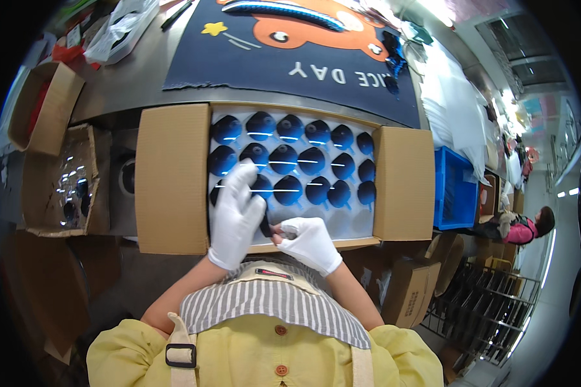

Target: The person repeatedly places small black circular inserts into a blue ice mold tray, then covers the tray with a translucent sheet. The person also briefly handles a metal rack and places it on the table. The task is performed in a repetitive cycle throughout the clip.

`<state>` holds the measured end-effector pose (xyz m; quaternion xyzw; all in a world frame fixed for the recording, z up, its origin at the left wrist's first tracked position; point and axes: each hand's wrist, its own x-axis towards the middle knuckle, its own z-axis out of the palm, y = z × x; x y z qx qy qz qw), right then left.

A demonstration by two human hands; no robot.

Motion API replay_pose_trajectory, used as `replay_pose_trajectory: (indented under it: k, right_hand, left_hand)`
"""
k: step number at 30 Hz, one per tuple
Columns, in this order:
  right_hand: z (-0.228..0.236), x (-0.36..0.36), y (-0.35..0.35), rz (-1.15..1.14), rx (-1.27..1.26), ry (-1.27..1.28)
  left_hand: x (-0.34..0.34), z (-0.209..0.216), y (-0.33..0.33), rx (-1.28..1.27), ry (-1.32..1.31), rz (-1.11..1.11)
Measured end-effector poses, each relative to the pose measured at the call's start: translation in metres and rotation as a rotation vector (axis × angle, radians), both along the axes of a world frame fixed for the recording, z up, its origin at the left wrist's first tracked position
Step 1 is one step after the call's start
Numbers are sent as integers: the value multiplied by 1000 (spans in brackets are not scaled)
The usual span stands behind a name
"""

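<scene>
I see both gloved hands, left hand (237,216) and right hand (310,242), together pinching one small dark piece (265,226) over the open cardboard box (171,180) of dark round lenses (297,164).

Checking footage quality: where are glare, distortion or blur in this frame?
Head view: bright streaks of glare cross the glossy dark blue round lenses in the open cardboard box; fisheye bends the box edges; the corners go black; the white-gloved left hand looks slightly overexposed.
</scene>
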<state>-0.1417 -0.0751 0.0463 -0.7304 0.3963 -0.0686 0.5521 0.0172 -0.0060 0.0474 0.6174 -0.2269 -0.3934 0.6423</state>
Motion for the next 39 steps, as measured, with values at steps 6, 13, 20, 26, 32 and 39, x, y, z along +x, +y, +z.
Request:
replay_pose_trajectory:
  k: [6, 13, 20, 26, 32, 39]
  right_hand:
    - [-4, 25, 20, 284, -383, 20]
    - [10, -39, -18, 383, -642, 636]
    - [8, -137, -68, 163, -691, 793]
    - [6, -149, -74, 121, -760, 1101]
    - [-6, -133, -76, 22, -861, 391]
    - [-14, -109, -66, 235, -641, 278]
  left_hand:
    - [62, 30, -1, -413, -164, 320]
    - [59, 22, 8, -227, -14, 183]
    - [17, -8, 23, 58, -468, -405]
    - [-15, -16, 8, 198, -1207, -675]
    - [-16, -18, 0, 256, -1254, -788]
    - [-3, -13, 12, 289, -1154, -854]
